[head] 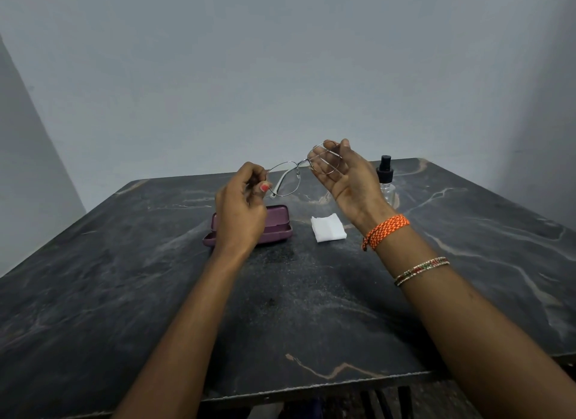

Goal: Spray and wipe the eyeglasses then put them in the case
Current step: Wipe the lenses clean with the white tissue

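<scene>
Two hands hold eyeglasses (299, 172) above tabletop (124, 278), left hand (241, 206) pinching one lens rim, right hand (344, 175) fingers curled round other lens, no legible labels on case (277, 228), cloth (328, 227), spray bottle (386, 181)

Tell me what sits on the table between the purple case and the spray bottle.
In the head view, a folded white cloth lies between the case and the spray bottle.

Both the left hand (241, 206) and right hand (346, 175) hold the eyeglasses (299, 173) above the table (124, 278).
</scene>
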